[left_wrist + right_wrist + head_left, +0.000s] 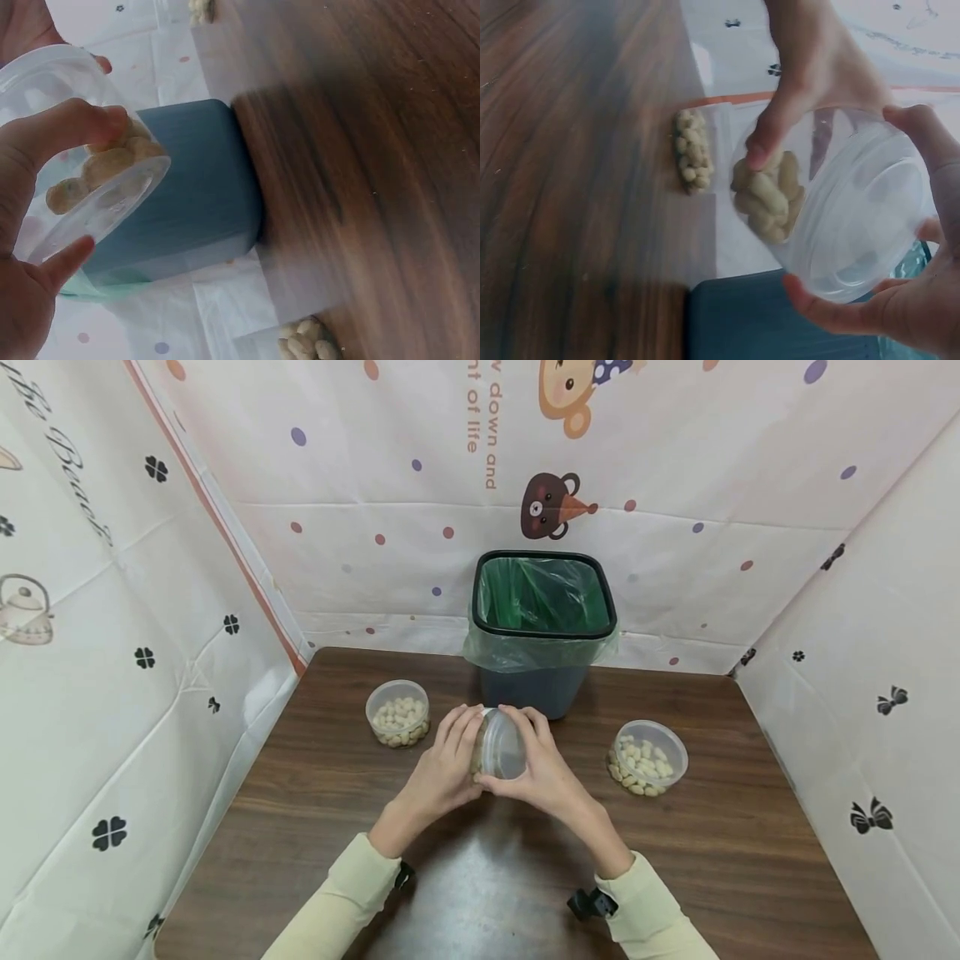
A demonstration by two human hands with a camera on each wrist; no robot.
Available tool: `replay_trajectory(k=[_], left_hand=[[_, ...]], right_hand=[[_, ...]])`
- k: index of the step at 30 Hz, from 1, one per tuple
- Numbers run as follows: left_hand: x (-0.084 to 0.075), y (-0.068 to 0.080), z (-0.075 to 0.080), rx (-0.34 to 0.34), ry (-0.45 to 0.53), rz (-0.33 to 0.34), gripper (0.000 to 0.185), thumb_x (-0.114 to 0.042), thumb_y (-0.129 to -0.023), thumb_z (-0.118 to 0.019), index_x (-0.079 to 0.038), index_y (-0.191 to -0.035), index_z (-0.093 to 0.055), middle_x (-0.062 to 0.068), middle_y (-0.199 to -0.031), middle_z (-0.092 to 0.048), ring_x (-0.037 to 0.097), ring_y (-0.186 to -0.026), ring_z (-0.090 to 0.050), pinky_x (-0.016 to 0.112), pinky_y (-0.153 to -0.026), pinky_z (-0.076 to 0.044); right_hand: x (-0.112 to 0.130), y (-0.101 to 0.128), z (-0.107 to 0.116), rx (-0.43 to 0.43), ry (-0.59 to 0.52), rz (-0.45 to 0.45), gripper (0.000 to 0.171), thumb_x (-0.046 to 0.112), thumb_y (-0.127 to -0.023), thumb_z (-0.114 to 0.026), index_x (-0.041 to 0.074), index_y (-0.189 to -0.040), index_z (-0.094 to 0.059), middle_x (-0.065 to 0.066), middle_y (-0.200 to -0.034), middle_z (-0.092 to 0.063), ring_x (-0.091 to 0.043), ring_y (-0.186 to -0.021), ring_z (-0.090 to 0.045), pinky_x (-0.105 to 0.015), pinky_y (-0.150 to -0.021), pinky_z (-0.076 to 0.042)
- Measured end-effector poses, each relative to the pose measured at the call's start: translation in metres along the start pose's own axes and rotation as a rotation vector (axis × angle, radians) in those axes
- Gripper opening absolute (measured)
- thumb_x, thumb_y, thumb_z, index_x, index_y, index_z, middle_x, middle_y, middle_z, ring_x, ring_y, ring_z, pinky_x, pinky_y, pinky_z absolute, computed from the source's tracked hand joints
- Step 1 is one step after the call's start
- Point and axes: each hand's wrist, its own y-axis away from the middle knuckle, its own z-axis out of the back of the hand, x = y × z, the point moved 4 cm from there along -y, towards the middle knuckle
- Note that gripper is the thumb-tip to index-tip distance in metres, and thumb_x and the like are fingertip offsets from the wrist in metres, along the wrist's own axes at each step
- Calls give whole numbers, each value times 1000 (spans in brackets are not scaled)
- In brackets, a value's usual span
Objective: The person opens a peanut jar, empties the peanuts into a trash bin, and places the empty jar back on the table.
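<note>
Clear plastic round tub of peanuts [501,750] sits tipped on its side just in front of the dark bin with the green liner [543,610], left hand [442,768] and right hand [543,768] both curled around it. Nuts inside yet, so I judge the emptying isn't finished; two more open peanut tubs [398,713] [647,757] wait either side of the bin.

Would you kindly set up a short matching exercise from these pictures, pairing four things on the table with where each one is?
Things:
1. waste bin
2. tilted tub of peanuts
3. left tub
4. right tub

Places:
a. held between left hand and right hand
b. back of the table, green liner inside
c. beside the left hand
d. beside the right hand

Pairs: 1-b, 2-a, 3-c, 4-d
</note>
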Motion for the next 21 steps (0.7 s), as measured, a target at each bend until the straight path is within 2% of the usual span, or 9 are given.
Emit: replay_trajectory(k=[2, 3, 5, 8, 9, 11, 13, 17, 21], left_hand=[[1, -2, 0, 30, 35, -4, 116, -22, -54, -94, 6, -148, -33, 24, -151, -41, 45, -138, -40, 38, -85, -61], [3, -3, -1, 53, 75, 3, 117, -22, -53, -95, 5, -149, -33, 23, -151, -42, 44, -138, -40, 40, -86, -60], [8, -3, -4, 123, 174, 36, 120, -20, -51, -96, 2, -151, -32, 21, -151, -42, 40, -139, -40, 42, -94, -57], [17, -1, -9, 230, 313, 86, 124, -19, -50, -98, 0, -152, -31, 18, -151, -43, 35, -141, -39, 47, -109, -46], [19, 1, -10, 261, 340, 89, 124, -19, -51, -99, 0, -152, -30, 18, -151, -43, 36, -142, -38, 49, -112, -42], [19, 5, -10, 293, 346, 87, 123, -19, -53, -98, 1, -153, -28, 21, -151, -41, 38, -143, -37, 50, -113, -41], [18, 8, -9, 283, 320, 77, 122, -20, -54, -97, 3, -153, -29, 23, -152, -40, 42, -143, -36, 51, -111, -44], [13, 7, -4, 214, 238, 78, 123, -16, -54, -97, 1, -155, -28, 23, -154, -38, 42, -144, -34, 48, -99, -54], [9, 4, 1, 154, 170, 95, 124, -12, -52, -94, -2, -156, -27, 19, -156, -37, 38, -145, -32, 43, -87, -60]], right_hand=[[0, 1, 1, -15, 13, 43, 102, 35, -69, -93, 24, -154, -37, -15, -147, -33, -35, -125, -47, -52, -92, -52], [1, 2, 1, -7, 53, 82, 101, 34, -68, -93, 23, -152, -39, -16, -148, -33, -36, -127, -46, -54, -94, -51], [4, 4, 0, 18, 152, 175, 98, 33, -67, -94, 24, -150, -42, -18, -151, -32, -42, -130, -42, -61, -93, -50], [9, 7, -4, 63, 281, 307, 96, 31, -64, -96, 26, -147, -48, -20, -155, -30, -48, -135, -35, -67, -93, -48], [9, 8, -6, 84, 305, 325, 95, 31, -64, -96, 28, -146, -48, -18, -157, -29, -48, -136, -33, -67, -93, -48], [7, 10, -9, 99, 306, 341, 97, 29, -62, -98, 28, -146, -48, -17, -158, -29, -48, -137, -32, -66, -94, -49], [4, 12, -10, 104, 286, 346, 99, 29, -62, -98, 28, -146, -46, -16, -159, -27, -47, -142, -28, -65, -99, -46], [1, 10, -7, 64, 189, 339, 103, 32, -68, -96, 23, -153, -39, -17, -163, -20, -47, -148, -17, -69, -109, -35], [0, 6, -2, 7, 69, 203, 103, 36, -77, -89, 23, -159, -28, -16, -166, -14, -44, -150, -15, -69, -109, -34]])
